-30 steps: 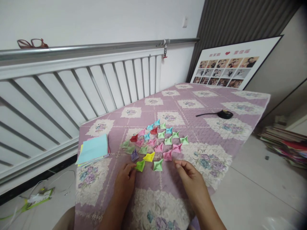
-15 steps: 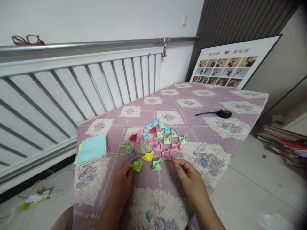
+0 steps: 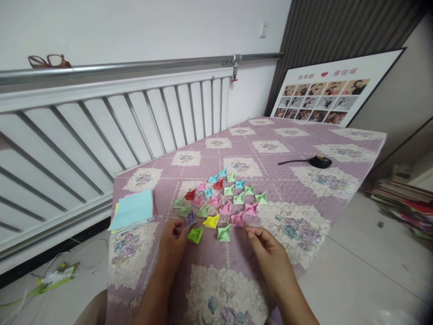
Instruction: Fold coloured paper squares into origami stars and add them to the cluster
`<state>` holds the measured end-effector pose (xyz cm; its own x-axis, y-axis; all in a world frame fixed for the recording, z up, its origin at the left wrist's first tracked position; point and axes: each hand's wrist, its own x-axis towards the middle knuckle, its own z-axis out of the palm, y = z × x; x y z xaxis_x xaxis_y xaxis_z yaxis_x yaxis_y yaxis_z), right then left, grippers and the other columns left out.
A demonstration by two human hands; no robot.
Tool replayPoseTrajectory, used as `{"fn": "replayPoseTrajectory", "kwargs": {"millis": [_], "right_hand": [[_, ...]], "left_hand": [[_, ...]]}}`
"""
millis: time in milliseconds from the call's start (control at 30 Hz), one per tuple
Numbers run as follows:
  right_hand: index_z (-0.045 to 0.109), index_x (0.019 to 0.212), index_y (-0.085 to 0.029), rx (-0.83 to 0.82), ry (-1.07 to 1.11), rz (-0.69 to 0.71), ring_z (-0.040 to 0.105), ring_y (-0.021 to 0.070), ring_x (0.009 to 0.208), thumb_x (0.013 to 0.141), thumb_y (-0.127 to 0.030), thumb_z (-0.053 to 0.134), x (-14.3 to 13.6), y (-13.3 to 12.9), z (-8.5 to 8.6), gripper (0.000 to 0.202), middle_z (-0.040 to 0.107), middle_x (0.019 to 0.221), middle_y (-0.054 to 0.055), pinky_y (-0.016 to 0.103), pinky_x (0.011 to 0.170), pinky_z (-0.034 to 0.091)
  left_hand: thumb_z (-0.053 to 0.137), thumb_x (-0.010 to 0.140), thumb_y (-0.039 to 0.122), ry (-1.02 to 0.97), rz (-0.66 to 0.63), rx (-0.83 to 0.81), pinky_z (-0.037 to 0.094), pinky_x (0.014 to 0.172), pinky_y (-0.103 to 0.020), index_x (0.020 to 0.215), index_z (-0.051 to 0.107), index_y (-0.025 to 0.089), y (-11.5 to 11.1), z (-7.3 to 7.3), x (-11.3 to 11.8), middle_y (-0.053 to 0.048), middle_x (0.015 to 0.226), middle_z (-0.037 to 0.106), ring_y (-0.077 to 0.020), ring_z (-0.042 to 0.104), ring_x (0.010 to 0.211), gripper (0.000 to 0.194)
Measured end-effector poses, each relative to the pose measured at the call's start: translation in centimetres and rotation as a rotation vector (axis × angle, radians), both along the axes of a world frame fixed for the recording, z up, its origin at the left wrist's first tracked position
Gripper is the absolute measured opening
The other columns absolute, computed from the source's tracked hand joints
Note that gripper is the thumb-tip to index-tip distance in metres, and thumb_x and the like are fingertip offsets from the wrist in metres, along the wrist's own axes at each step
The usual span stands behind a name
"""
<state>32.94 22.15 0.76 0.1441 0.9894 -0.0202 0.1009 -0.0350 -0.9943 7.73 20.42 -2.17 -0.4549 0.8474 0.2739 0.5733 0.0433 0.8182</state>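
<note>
Several small folded paper pieces in green, pink, blue, red, yellow and purple stand in slanting rows on the patterned tablecloth. My left hand (image 3: pixel 174 243) is beside the purple piece (image 3: pixel 191 218) and the bright green piece (image 3: pixel 195 235), thumb and forefinger curled near them; whether it pinches one is hard to tell. My right hand (image 3: pixel 267 248) rests on the cloth, thumb and forefinger close together, just right of the front pink piece (image 3: pixel 237 219). Between the hands are the yellow piece (image 3: pixel 211 221) and a pale green piece (image 3: pixel 223 233).
A stack of coloured paper sheets (image 3: pixel 133 210) lies at the table's left edge. A black tape measure (image 3: pixel 320 161) sits at the right. Behind are a white radiator (image 3: pixel 128 122), a pipe with glasses on it, and a photo board (image 3: pixel 314 97).
My left hand has moved from the bright green piece's left corner up towards the purple piece. The view has shifted slightly; my right hand stays beside the front pink piece.
</note>
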Motion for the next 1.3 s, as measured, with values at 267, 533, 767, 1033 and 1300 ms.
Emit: {"fn": "replayPoseTrajectory", "kwargs": {"millis": [267, 533, 767, 1033, 1300], "right_hand": [[0.069, 0.083, -0.02, -0.011, -0.003, 0.011, 0.062, 0.0217, 0.076, 0.07, -0.052, 0.063, 0.1, 0.0, 0.0, 0.034, 0.071, 0.081, 0.004, 0.03, 0.069, 0.048], [0.069, 0.084, -0.021, -0.013, -0.022, 0.023, 0.062, 0.022, 0.077, 0.071, -0.053, 0.062, -0.2, 0.1, -0.1, 0.035, 0.071, 0.084, 0.005, 0.03, 0.07, 0.047], [0.07, 0.08, -0.02, -0.003, -0.038, 0.009, 0.06, 0.0204, 0.071, 0.068, -0.055, 0.064, -0.5, 0.1, 0.3, 0.037, 0.071, 0.076, 0.004, 0.028, 0.064, 0.047], [0.069, 0.082, -0.02, -0.01, -0.024, 0.024, 0.059, 0.0195, 0.071, 0.07, -0.051, 0.064, -0.3, 0.0, 0.0, 0.034, 0.069, 0.077, 0.003, 0.027, 0.064, 0.046], [0.069, 0.083, -0.02, -0.015, -0.033, 0.039, 0.058, 0.0191, 0.071, 0.072, -0.05, 0.062, -0.3, 0.0, -0.2, 0.033, 0.068, 0.078, 0.003, 0.027, 0.064, 0.046]], "left_hand": [[0.06, 0.074, 0.036, 0.083, -0.113, -0.06, 0.039, 0.06, -0.027, 0.082, 0.065, 0.019, 1.8, -0.4, -0.7, 0.001, 0.069, 0.057, -0.015, 0.05, 0.061, 0.019], [0.055, 0.074, 0.03, 0.037, -0.147, -0.079, 0.039, 0.06, -0.026, 0.08, 0.064, 0.02, 1.8, -0.5, -1.0, 0.002, 0.07, 0.059, -0.015, 0.051, 0.062, 0.014], [0.052, 0.076, 0.027, 0.01, -0.139, -0.043, 0.041, 0.063, -0.027, 0.081, 0.064, 0.021, 1.9, -1.0, -1.3, 0.0, 0.074, 0.062, -0.0162, 0.055, 0.066, 0.015], [0.05, 0.078, 0.021, 0.062, -0.133, -0.022, 0.043, 0.069, -0.029, 0.082, 0.064, 0.022, 1.5, -0.7, -1.8, 0.0, 0.08, 0.064, -0.0174, 0.057, 0.075, 0.014], [0.049, 0.078, 0.015, 0.186, -0.16, 0.052, 0.043, 0.071, -0.029, 0.08, 0.062, 0.022, 1.2, -0.1, -1.7, -0.001, 0.082, 0.063, -0.0179, 0.057, 0.078, 0.015]]}}
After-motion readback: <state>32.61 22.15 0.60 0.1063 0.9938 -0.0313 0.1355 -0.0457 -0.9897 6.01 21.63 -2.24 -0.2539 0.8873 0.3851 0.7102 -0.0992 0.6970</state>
